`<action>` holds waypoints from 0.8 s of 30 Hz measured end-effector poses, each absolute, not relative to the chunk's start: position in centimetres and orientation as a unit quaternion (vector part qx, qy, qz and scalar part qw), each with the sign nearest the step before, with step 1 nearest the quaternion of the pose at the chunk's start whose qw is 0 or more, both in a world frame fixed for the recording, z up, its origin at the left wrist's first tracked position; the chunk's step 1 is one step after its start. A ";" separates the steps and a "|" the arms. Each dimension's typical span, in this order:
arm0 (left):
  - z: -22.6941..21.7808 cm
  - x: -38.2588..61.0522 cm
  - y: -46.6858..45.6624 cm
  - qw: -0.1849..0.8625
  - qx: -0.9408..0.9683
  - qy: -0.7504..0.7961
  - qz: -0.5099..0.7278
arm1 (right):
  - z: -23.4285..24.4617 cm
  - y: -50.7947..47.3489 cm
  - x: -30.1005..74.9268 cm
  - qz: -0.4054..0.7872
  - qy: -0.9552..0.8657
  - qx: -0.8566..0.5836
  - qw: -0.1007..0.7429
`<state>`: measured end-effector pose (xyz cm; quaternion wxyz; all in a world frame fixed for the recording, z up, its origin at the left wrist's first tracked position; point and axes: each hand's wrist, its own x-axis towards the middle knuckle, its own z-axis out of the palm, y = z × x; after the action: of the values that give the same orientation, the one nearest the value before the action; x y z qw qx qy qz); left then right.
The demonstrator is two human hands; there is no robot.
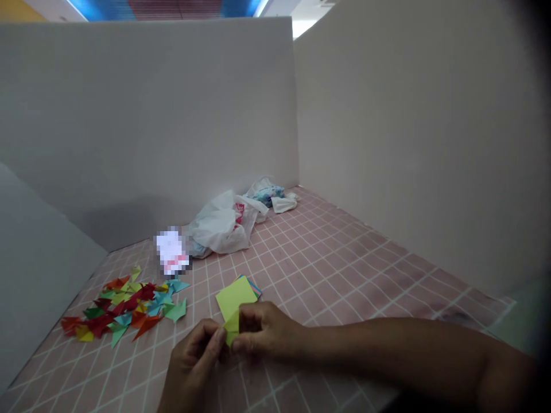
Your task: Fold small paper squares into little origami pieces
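A small folded piece of yellow-green origami paper [232, 328] is held between my two hands, near the front of the table. My left hand [197, 351] pinches its left edge between thumb and fingers. On the other side, my right hand [264, 330] grips it with thumb and forefinger. Just beyond the hands lies a stack of square paper sheets [236, 295], yellow-green on top, with blue and pink edges showing at its right. The far fingers of both hands are partly hidden.
Left of the stack lies a heap of colourful folded paper pieces [129, 304]. Behind it is a pixelated bright-screened device [171, 251]. White plastic bags [221, 221] and a blue patterned bundle [269, 195] sit toward the back corner. Pale partitions [408, 155] enclose the pink checked tablecloth [318, 258].
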<state>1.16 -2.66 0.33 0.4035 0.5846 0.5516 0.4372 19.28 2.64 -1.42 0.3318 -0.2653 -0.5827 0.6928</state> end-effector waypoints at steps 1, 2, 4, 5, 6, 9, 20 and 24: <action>0.2 1.3 -2.8 0.410 0.593 0.540 0.434 | -1.6 2.5 19.2 0.687 -0.594 -0.261 0.326; 0.0 1.3 -2.9 0.418 0.602 0.534 0.421 | -1.8 2.3 19.2 0.682 -0.602 -0.255 0.328; -0.3 1.3 -3.0 0.421 0.612 0.531 0.408 | -2.2 2.3 19.3 0.670 -0.615 -0.250 0.331; -0.5 1.3 -3.0 0.419 0.613 0.531 0.408 | -2.3 2.4 19.3 0.666 -0.620 -0.250 0.332; -0.6 1.3 -3.0 0.419 0.615 0.533 0.403 | -2.4 2.5 19.3 0.660 -0.627 -0.250 0.330; -0.6 1.2 -2.8 0.420 0.612 0.534 0.406 | -2.5 2.9 19.5 0.620 -0.660 -0.252 0.340; -0.4 1.4 -2.8 0.442 0.577 0.528 0.440 | -1.6 2.7 19.7 0.596 -0.685 -0.257 0.332; -0.5 1.7 -2.8 0.446 0.551 0.537 0.457 | -1.8 2.9 19.7 0.608 -0.664 -0.266 0.345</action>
<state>1.66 -2.77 -0.49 0.4458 0.5512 0.5372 0.4570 19.67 2.89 -1.82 0.3452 -0.2656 -0.6639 0.6079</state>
